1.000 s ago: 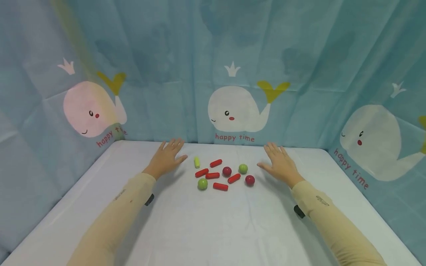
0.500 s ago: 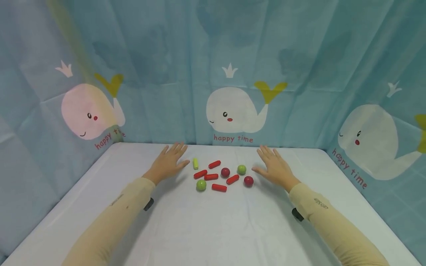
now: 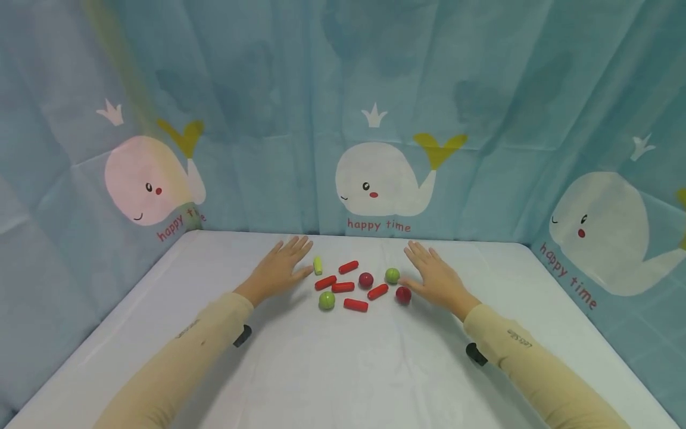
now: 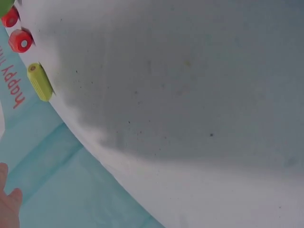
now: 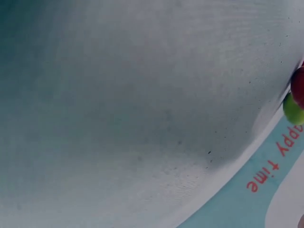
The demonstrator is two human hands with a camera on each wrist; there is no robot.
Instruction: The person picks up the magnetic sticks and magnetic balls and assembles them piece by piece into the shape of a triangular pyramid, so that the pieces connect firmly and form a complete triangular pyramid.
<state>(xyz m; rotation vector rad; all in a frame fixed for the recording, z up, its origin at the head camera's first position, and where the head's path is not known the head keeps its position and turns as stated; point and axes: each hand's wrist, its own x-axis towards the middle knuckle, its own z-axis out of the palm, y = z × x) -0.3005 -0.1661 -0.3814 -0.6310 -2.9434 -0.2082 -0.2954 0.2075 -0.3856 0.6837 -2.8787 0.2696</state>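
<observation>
White table [image 3: 343, 369], 5 red sticks [image 3: 356, 305], yellow stick [image 3: 318, 265], 2 red balls [image 3: 366, 280], 2 green balls [image 3: 327, 300]

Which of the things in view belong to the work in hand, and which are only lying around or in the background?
Probably in the work, as they lie between the left hand and the right hand:
five red cylinders
two dark red balls
two green balls
one yellow-green cylinder

Probably only surroundings:
white table
blue curtain with printed whales
black devices at the wrists
</observation>
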